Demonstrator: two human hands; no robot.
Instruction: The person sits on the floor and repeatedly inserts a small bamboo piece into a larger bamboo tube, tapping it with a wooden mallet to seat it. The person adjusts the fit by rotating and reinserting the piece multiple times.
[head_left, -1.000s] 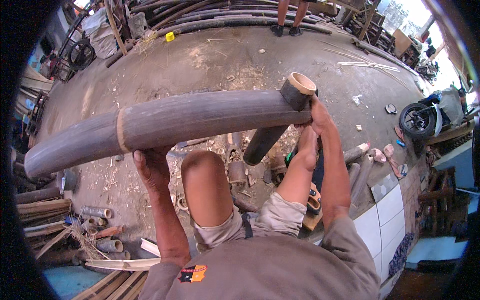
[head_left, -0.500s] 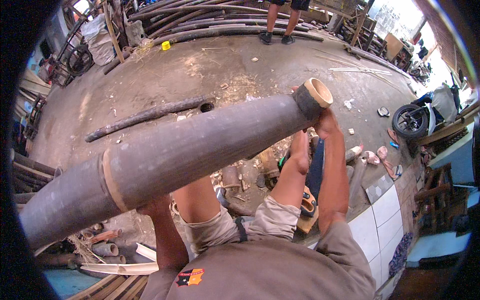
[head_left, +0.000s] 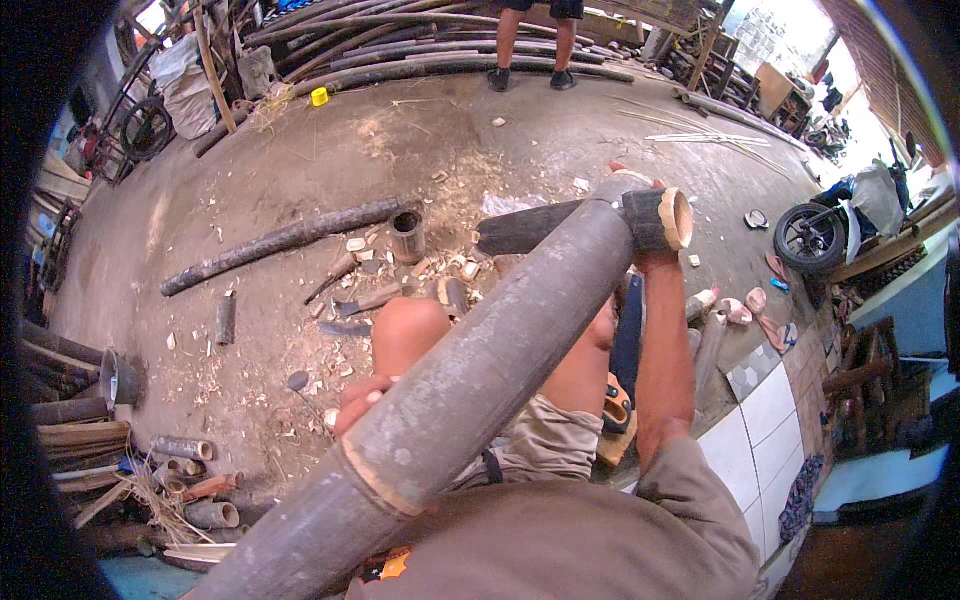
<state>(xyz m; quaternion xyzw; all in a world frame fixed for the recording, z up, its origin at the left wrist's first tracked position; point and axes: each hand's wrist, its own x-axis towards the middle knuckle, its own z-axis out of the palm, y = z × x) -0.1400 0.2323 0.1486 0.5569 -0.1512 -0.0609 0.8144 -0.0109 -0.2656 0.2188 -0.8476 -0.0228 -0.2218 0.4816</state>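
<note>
A long, thick grey-brown bamboo tube (head_left: 500, 330) slants across my lap, with a pale ring (head_left: 375, 480) round its lower part. My left hand (head_left: 362, 402) grips it from the left side just above that ring; only some fingers show. At the upper end my right hand (head_left: 655, 258) is wrapped round from below, its fingertips showing on the far side. A blackened bamboo piece (head_left: 648, 222) with a pale cut rim sits in that grip, against the tube's end. A dark length (head_left: 525, 228) emerges left of the tube; I cannot tell whether both are one piece.
A handsaw (head_left: 617, 405) lies by my right thigh. Chips, a blade with wooden handle (head_left: 375, 300), a short bamboo cup (head_left: 407, 238) and a long pole (head_left: 280, 245) lie ahead. A person (head_left: 530, 50) stands by stacked poles (head_left: 450, 68). A motorbike (head_left: 815, 240) stands right.
The bamboo tube has swung steeper, its lower end coming down toward me. My left hand's fingers now show on its left side. The dark length and floor tools have come into sight.
</note>
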